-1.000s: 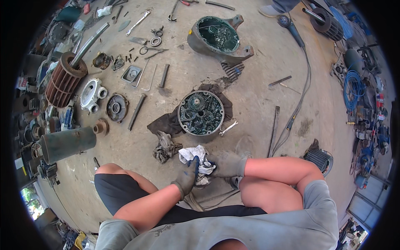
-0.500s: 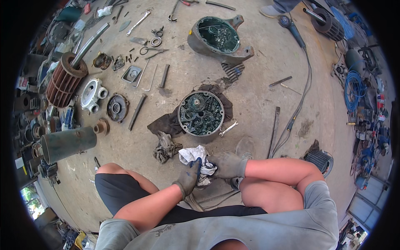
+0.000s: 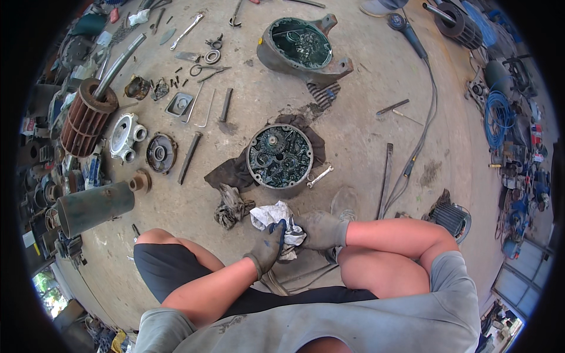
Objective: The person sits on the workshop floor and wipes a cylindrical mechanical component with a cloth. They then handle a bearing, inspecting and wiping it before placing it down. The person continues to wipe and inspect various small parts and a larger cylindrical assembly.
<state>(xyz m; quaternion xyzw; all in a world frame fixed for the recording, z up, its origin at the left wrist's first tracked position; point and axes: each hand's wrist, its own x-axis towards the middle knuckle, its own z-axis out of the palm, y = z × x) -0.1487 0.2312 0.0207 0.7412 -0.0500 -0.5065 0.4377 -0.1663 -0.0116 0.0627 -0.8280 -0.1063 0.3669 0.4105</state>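
Note:
Both my hands wear grimy grey gloves and meet in front of my lap around a crumpled white rag. My left hand is closed on the rag with its thumb on top. From the other side, my right hand grips the same rag; most of its fingertips are hidden by the cloth. Whether anything is wrapped inside cannot be seen. Just beyond the rag, a round gear housing full of dark, oily gears sits on a dark cloth. A small wrench lies at its right, and a dirty crumpled rag at its near left.
A greasy open casing stands at the far side. Leftward lie a rusty rotor, a green cylinder, a silver cover and a hammer. On the right are a corded angle grinder and a long bar. Someone's shoe shows at the top.
The view has shifted slightly, so the floor items sit a little further left and up. Both hands still hold the white rag, in nearly the same place.

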